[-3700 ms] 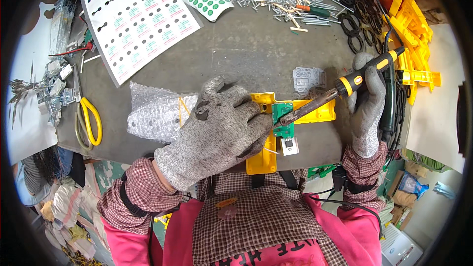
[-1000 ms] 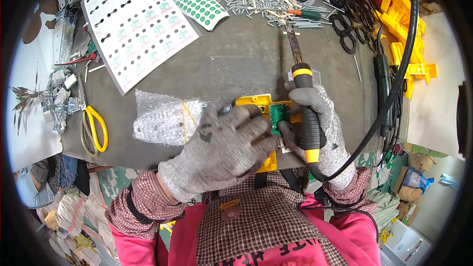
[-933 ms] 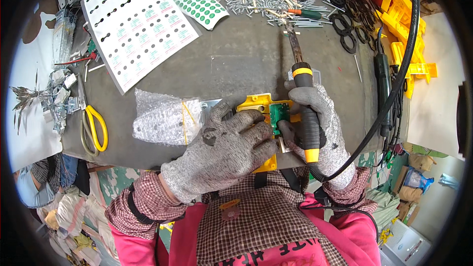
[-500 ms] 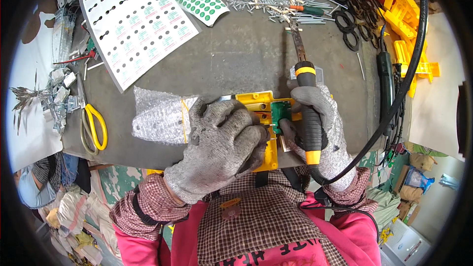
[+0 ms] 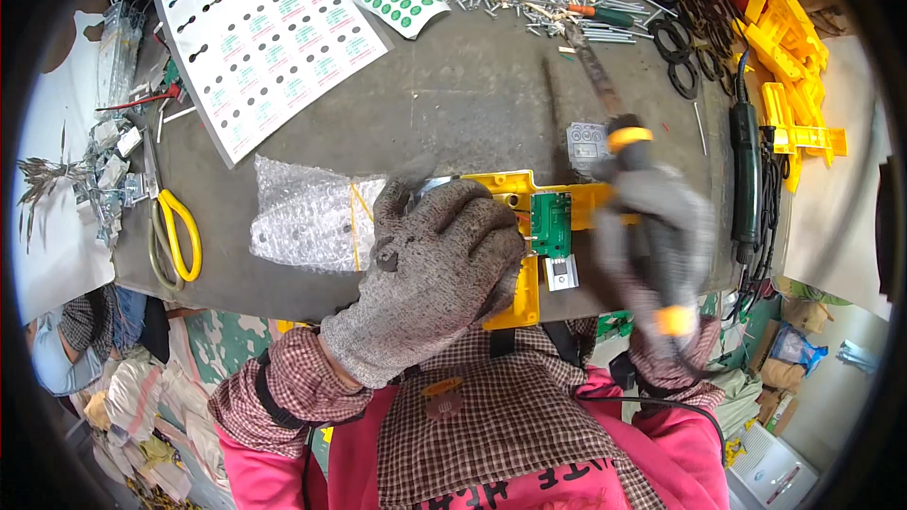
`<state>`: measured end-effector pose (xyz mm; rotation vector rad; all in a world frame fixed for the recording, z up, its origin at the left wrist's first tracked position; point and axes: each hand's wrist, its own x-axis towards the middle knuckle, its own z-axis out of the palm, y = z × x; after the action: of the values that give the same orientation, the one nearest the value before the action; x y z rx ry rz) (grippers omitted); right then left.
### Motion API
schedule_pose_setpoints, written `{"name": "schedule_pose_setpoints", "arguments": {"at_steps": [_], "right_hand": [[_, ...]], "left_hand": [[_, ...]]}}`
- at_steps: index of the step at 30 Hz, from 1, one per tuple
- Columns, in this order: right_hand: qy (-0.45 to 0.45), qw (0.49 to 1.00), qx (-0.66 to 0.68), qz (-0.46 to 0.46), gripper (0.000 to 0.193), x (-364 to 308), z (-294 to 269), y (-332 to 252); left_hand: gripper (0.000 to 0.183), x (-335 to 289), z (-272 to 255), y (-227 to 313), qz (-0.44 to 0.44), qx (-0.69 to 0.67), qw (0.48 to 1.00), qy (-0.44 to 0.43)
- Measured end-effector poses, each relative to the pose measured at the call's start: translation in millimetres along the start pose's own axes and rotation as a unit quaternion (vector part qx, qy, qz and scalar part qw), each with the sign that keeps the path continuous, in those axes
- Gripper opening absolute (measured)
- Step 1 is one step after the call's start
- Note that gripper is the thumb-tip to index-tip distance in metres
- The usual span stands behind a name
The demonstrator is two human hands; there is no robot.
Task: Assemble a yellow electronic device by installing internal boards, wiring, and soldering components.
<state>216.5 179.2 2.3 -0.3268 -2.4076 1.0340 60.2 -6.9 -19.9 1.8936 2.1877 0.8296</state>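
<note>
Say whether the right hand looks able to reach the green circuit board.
Likely yes: the right hand is beside the green circuit board, whose face lies uncovered, though the soldering iron in that hand may hamper grasping.

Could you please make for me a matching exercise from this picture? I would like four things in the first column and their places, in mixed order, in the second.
Things
1. green rectangular circuit board
2. scissors with yellow handle loop
3. black soldering iron with yellow bands
4. clear bubble wrap

Places
A. in the grey-gloved right hand
B. beside the grey-gloved left hand, crossed by a thin yellow band
C. between the two hands, overlapping the yellow plastic housing in view
D. farthest left of these four

Pairs: 1-C, 2-D, 3-A, 4-B
</note>
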Motion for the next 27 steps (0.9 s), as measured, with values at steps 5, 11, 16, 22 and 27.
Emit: {"name": "schedule_pose_setpoints", "arguments": {"at_steps": [5,11,16,22,27], "right_hand": [[0.237,0.967,0.070,0.060,0.049,-6.3,-50.4,31.4],[0.093,0.906,0.354,0.215,0.033,31.6,-42.2,20.7],[0.074,0.924,0.263,0.269,0.036,36.9,-34.4,18.1],[0.051,0.922,0.291,0.251,0.036,40.3,-29.0,26.0],[0.094,0.900,0.338,0.256,0.036,42.9,-16.3,29.2]], "left_hand": [[0.027,-1.8,5.1,0.1,-0.004,-0.006,1.000,0.008],[0.025,-1.4,5.8,0.3,-0.009,0.006,1.000,0.008],[0.024,0.9,2.7,0.5,-0.004,0.005,1.000,0.002],[0.035,0.5,6.4,0.2,-0.004,0.008,1.000,0.014],[0.037,0.9,4.7,2.0,-0.009,0.019,1.000,0.010]]}}
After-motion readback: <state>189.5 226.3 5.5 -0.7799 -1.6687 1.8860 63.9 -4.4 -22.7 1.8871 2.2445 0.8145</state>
